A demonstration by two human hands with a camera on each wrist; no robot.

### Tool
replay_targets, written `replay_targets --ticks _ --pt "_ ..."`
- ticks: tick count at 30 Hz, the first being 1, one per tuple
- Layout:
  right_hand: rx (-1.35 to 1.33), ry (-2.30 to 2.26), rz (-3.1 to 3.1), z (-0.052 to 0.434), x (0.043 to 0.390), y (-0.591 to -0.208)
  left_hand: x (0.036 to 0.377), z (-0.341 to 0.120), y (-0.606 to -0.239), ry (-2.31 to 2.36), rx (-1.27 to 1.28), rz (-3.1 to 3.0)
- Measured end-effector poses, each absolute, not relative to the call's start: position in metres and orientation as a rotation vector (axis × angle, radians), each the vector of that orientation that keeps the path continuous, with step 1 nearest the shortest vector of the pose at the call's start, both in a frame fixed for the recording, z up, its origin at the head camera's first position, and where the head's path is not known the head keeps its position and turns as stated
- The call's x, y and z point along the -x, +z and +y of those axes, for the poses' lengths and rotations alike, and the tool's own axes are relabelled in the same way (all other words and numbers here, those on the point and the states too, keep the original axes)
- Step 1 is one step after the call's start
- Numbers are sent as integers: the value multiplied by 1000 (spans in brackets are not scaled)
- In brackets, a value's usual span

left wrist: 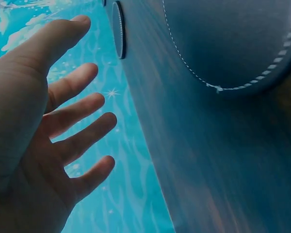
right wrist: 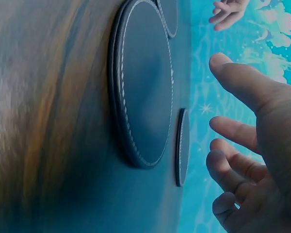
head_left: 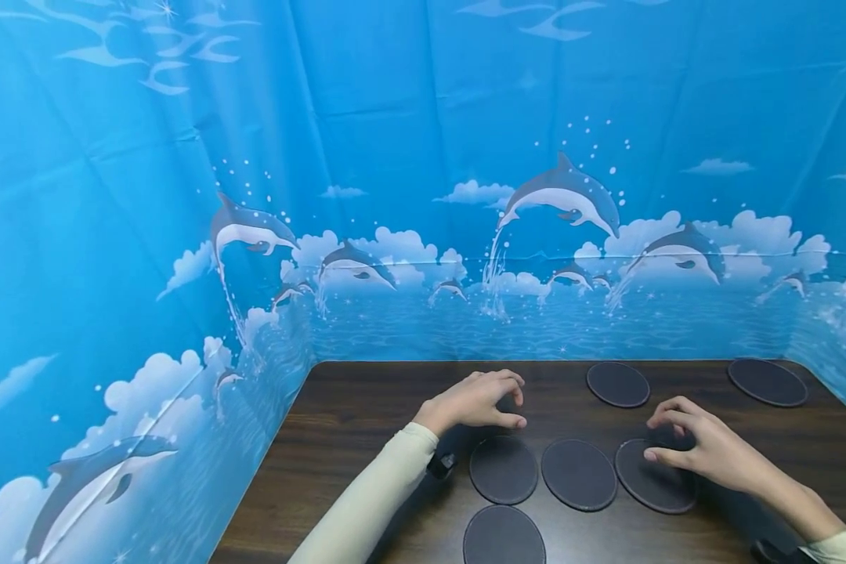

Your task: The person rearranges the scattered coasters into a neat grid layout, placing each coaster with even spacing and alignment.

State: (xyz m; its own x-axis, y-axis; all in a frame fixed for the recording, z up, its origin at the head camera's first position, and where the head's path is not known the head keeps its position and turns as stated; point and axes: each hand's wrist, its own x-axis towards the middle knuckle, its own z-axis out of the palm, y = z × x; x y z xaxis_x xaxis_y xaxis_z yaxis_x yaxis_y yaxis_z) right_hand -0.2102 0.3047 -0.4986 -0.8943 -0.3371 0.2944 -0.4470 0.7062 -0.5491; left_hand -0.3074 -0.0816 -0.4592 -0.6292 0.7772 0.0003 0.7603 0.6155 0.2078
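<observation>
The dark round coaster [head_left: 654, 478] lies at the right end of a row of three on the wooden desk [head_left: 366, 407], directly under the right hand [head_left: 698, 448]; that hand's grip hovers over its far edge, fingers loosely curved, grasping nothing; the right wrist view shows the fingers [right wrist: 237, 136] apart from the disc [right wrist: 143, 82]. The left hand [head_left: 475, 401] is farther off, just beyond the left coaster [head_left: 504, 468], relaxed and empty too. The middle coaster [head_left: 579, 474] sits between; one more [head_left: 504, 536] lies nearer the person; two others [head_left: 617, 384] [head_left: 767, 381] lie towards the dolphin backdrop [head_left: 423, 196].
</observation>
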Motion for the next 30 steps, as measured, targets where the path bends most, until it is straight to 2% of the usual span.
replay_targets --ticks 13,30 --pt "-562 974 -2799 315 228 -497 344 -37 -455 305 -1329 2705" --pt "-467 968 -2799 335 252 -502 350 -9 -467 486 -1068 2809"
